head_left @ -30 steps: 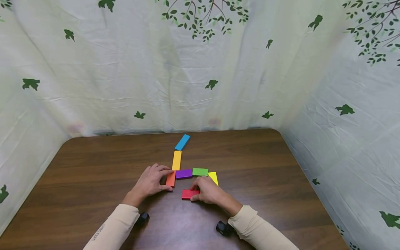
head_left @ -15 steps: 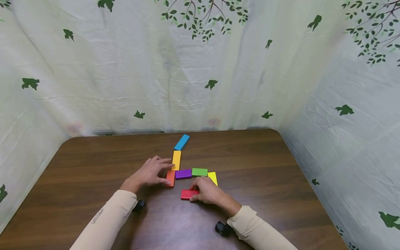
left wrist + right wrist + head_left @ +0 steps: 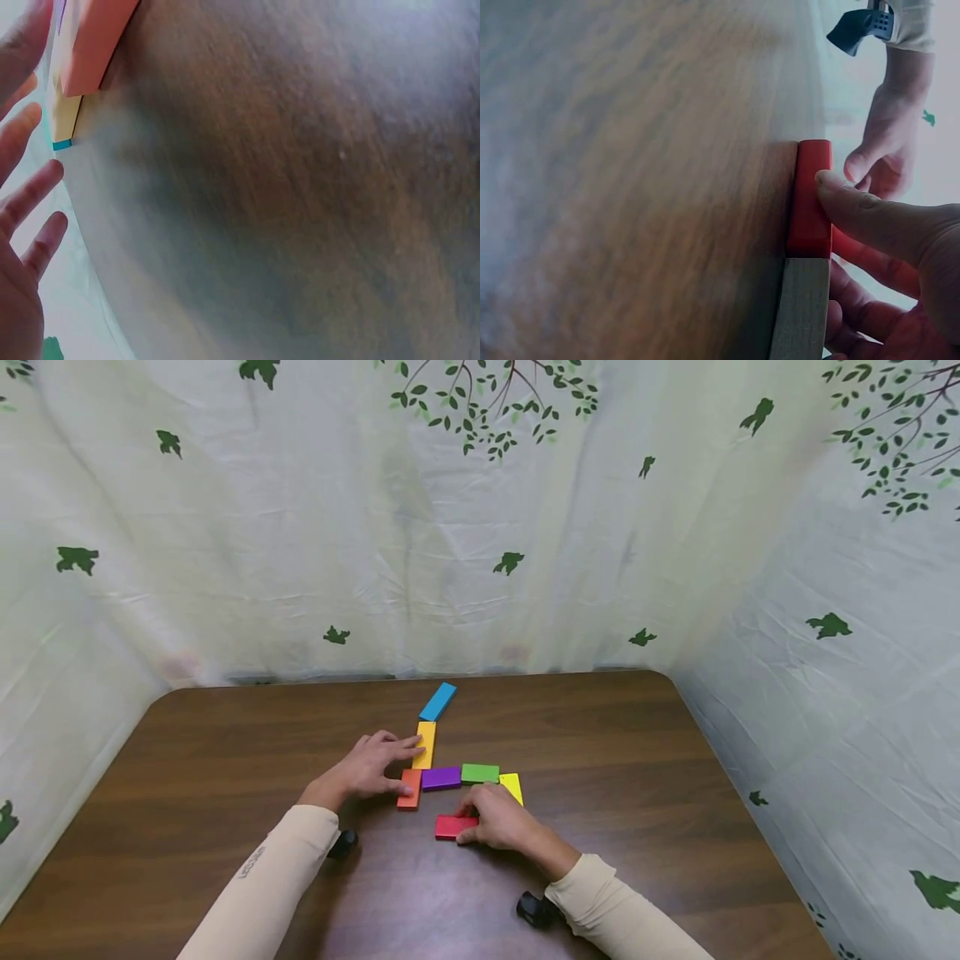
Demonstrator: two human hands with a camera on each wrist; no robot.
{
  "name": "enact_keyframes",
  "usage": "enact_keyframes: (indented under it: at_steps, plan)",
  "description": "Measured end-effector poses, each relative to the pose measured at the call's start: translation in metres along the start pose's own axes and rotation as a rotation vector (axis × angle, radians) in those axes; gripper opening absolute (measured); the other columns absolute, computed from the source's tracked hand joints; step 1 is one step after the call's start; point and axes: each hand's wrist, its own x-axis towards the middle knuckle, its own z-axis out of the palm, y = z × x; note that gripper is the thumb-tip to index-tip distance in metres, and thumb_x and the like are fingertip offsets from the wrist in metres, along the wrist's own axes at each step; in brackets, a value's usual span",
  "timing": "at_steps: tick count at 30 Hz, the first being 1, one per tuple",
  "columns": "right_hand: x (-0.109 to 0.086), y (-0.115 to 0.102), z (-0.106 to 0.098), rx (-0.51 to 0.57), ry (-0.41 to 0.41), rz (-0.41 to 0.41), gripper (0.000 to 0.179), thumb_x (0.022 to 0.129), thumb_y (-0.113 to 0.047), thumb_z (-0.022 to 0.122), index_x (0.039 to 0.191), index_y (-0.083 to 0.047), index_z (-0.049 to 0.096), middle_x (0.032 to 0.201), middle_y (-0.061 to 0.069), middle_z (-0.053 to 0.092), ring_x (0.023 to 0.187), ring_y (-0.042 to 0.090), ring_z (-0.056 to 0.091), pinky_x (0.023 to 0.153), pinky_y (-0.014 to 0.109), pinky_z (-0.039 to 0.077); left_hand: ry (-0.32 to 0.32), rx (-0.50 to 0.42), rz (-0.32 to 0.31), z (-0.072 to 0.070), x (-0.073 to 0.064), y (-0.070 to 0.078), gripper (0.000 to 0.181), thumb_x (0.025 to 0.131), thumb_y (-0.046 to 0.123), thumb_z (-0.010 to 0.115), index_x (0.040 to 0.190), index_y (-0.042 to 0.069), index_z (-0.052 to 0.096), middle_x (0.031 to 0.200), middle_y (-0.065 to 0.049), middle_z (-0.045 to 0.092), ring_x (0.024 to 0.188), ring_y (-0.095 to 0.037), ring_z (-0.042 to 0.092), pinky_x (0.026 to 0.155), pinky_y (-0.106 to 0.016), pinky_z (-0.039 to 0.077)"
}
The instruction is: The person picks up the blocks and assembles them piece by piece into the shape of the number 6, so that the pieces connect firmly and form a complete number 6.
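My left hand point(image 3: 367, 770) is over the left end of a line of flat blocks, fingers stretched out across the amber block point(image 3: 428, 732). Its thumb lies at the orange block point(image 3: 408, 802) just below. My right hand point(image 3: 501, 818) pinches a red block point(image 3: 450, 827) between thumb and fingers, low on the table. In the right wrist view, a greyish block point(image 3: 801, 307) sits end to end with the red block; the hand hides it in the head view. A purple block point(image 3: 441, 778), a green block point(image 3: 480, 773) and a yellow block point(image 3: 512, 785) run rightward from the orange one.
A blue block point(image 3: 437, 702) lies slanted beyond the amber one, near the far edge of the brown table point(image 3: 600, 752). White curtains point(image 3: 450, 610) with leaf prints surround the table on the left, back and right.
My left fingers have left the orange block and moved forward onto the amber block, spreading straighter. The right hand and the red block stay where they were.
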Motion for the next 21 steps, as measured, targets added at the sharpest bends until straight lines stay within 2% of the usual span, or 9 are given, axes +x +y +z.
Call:
enact_keyframes:
  at_steps: [6, 13, 21]
  plan:
    - [-0.0010, -0.0005, -0.0015, 0.004, -0.013, 0.014, 0.031, 0.074, -0.028, 0.085, 0.097, -0.011, 0.076, 0.085, -0.009, 0.069, 0.077, 0.006, 0.050, 0.072, 0.022, 0.042, -0.011, 0.041, 0.021, 0.0039, 0.0030, 0.0010, 0.069, 0.083, 0.041, 0.072, 0.143, 0.015, 0.048, 0.152, -0.006, 0.039, 0.123, -0.031, 0.040, 0.100, -0.054, 0.029]
    - [0.0000, -0.0004, -0.0002, 0.007, -0.020, 0.014, 0.031, 0.073, -0.028, 0.085, 0.097, -0.011, 0.076, 0.085, -0.009, 0.069, 0.074, 0.005, 0.049, 0.071, 0.022, 0.042, 0.030, 0.105, 0.068, 0.0091, 0.0001, 0.0013, 0.067, 0.084, 0.038, 0.071, 0.142, 0.012, 0.049, 0.150, -0.008, 0.041, 0.118, -0.033, 0.043, 0.096, -0.054, 0.032]
    - [0.0016, 0.0008, -0.0010, 0.033, -0.041, 0.016, 0.031, 0.074, -0.028, 0.085, 0.097, -0.010, 0.076, 0.084, -0.010, 0.068, 0.069, 0.004, 0.049, 0.065, 0.019, 0.042, 0.030, 0.145, 0.050, 0.0092, 0.0004, 0.0041, 0.067, 0.084, 0.039, 0.071, 0.142, 0.013, 0.050, 0.151, -0.006, 0.040, 0.118, -0.033, 0.044, 0.095, -0.053, 0.033]
